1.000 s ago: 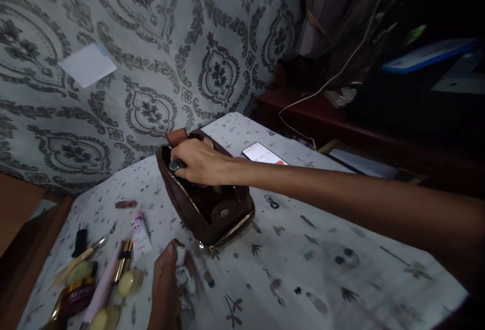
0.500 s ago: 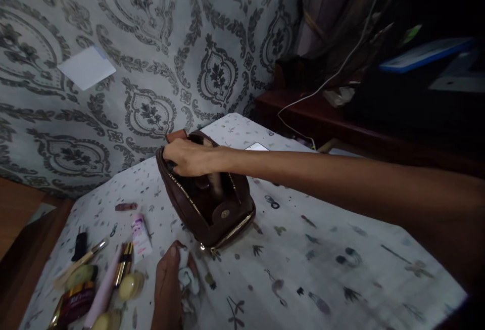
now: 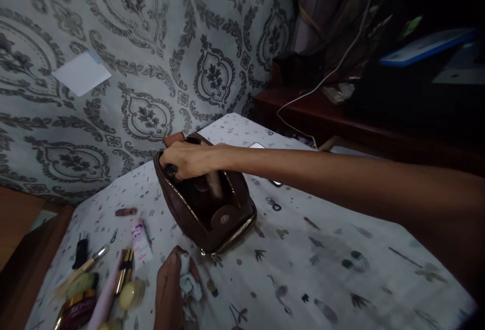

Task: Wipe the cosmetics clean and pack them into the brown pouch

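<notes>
A brown leather pouch [image 3: 182, 219] sits unzipped on the patterned cloth, its mouth facing up. My right hand [image 3: 185, 160] reaches in from the right, over its far left end. The fingers curl down inside the rim, tips hidden, with a small dark shiny thing [image 3: 172, 171] beneath them. A brush with pale bristles [image 3: 215, 186] lies within the pouch, blurred and partly covered by my wrist. Close to the pouch's front corner, my left hand [image 3: 168, 284] is closed around a crumpled whitish cloth [image 3: 189, 284], perhaps a tissue.
Left of my left hand lie a pink-white tube [image 3: 141, 241], a makeup brush [image 3: 81, 269], a dark red jar [image 3: 78, 307], a gold-and-black tube [image 3: 124, 272] and a pale yellow round container [image 3: 131, 294]. A phone [image 3: 257, 145] rests beyond my forearm. Patterned wall [image 3: 147, 107] stands behind.
My right hand stays at the pouch's far end, and the dark shiny thing under its fingers shows more clearly. My left hand still holds the cloth. The view has shifted slightly.
</notes>
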### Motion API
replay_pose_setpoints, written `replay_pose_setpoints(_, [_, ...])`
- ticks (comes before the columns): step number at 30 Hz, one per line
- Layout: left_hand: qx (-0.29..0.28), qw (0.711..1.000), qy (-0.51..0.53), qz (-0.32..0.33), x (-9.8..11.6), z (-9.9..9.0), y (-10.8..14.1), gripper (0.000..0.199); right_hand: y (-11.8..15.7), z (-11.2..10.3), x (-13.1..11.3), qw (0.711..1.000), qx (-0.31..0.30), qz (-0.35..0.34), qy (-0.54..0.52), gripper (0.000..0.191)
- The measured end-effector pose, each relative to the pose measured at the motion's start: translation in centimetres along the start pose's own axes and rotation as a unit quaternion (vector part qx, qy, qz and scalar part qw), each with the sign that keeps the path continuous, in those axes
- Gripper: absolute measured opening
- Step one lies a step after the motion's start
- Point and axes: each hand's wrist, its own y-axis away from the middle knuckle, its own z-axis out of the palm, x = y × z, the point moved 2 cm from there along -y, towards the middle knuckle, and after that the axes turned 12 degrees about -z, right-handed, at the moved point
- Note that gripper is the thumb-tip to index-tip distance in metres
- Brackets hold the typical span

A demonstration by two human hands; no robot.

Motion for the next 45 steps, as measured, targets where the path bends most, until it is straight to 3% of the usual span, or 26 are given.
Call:
replay_pose_setpoints(3, [-0.005,1.0,-0.011,-0.01,-0.4,-0.6,-0.6,0.054,0.2,0.0,-0.1,0.999,-0.038,0.004,0.036,0.019])
replay_pose_setpoints(8, [-0.036,0.999,0.009,0.004,-0.5,-1.0,-1.4,0.049,0.2,0.0,0.4,1.0,-0.008,-0.011,0.028,0.027])
replay_pose_setpoints(13, [-0.097,0.995,0.039,0.0,-0.4,-1.1,-2.0,0.047,-0.5,0.1,1.0,0.995,-0.051,-0.082,-0.006,0.028])
replay_pose_setpoints(17, [-0.076,0.997,0.025,0.011,-0.5,-1.2,-1.8,0.05,-1.3,0.3,2.1,0.988,-0.07,-0.132,-0.044,0.028])
replay_pose_setpoints(23, [-0.013,1.0,0.019,0.006,-0.4,-0.3,-1.2,0.056,-2.7,0.8,3.9,0.983,-0.069,-0.169,0.002,0.022])
replay_pose_setpoints(27, [-0.029,0.999,0.034,-0.001,-0.5,0.0,-1.4,0.057,-2.8,0.6,3.9,0.983,-0.083,-0.162,0.028,0.022])
replay_pose_setpoints(32, [-0.026,1.0,0.016,-0.005,-0.2,-0.4,-1.7,0.055,-2.3,0.5,4.0,0.98,-0.056,-0.191,0.012,0.025])
replay_pose_setpoints(39, [0.018,0.999,-0.041,-0.006,0.3,-0.5,-0.6,0.055,-1.8,0.3,3.4,0.986,-0.066,-0.15,0.025,0.03])
replay_pose_setpoints(45, [0.016,0.999,-0.026,0.014,0.2,-0.1,-0.3,0.059,-1.6,-0.1,3.3,0.988,-0.069,-0.133,0.031,0.037])
